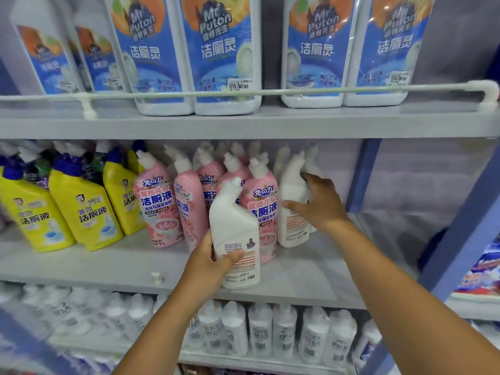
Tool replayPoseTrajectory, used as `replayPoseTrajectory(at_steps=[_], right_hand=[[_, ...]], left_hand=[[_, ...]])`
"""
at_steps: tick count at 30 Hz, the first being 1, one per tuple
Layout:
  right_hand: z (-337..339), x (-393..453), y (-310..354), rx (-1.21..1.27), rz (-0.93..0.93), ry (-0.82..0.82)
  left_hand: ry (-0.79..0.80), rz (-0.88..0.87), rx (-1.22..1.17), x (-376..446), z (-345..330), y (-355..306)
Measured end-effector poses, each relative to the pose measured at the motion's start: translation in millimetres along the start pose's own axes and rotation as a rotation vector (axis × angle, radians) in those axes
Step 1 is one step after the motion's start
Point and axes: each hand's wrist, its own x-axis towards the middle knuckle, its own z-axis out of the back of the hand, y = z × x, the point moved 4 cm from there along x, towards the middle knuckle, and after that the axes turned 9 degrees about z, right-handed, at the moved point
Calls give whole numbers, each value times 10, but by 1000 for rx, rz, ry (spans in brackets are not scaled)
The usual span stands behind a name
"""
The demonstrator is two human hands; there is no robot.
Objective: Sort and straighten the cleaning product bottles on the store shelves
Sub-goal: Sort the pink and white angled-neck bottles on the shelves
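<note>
Store shelving, grey middle shelf [108, 263], head view. Left hand [209, 262] grips loose white plastic angled-neck bottle [235, 234] low on its body, thumb across label, standing at shelf front before pink toilet-cleaner bottles [162, 204]. Right hand [318, 204], fingers spread, presses on white bottle row [292, 212] at right. Advice: steady row, slide loose bottle right beside matching whites, label outward, upright. Both forearms reach up from below.

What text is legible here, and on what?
"Mr Puton", "洁厕灵": big blue-label bottles, top shelf.
"强效 洁厕液": yellow bottles.
"兔の力", "洁厕液": pink bottles.
"洁厕灵": white bottle in left hand.
Barcode stickers, fine print, bottom-shelf labels: too blurred.
</note>
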Motion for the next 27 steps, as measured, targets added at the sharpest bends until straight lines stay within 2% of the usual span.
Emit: replayPoseTrajectory(at_steps=[2,5,11,20,27], right_hand=[[6,38,34,-7,-36,43],[-29,-95,8,215,-173,101],[-62,-742,78,558,-297,-50],[-193,-1353,499,713,-249,3],[-33,-1325,1184,828,-103,116]], left_hand=[[18,6,1,53,26,33],[39,10,-4,105,51,67],[79,-7,-10,149,81,96],[76,-20,-48,-46,216,2],[-115,-73,-219,-818,695,-217]])
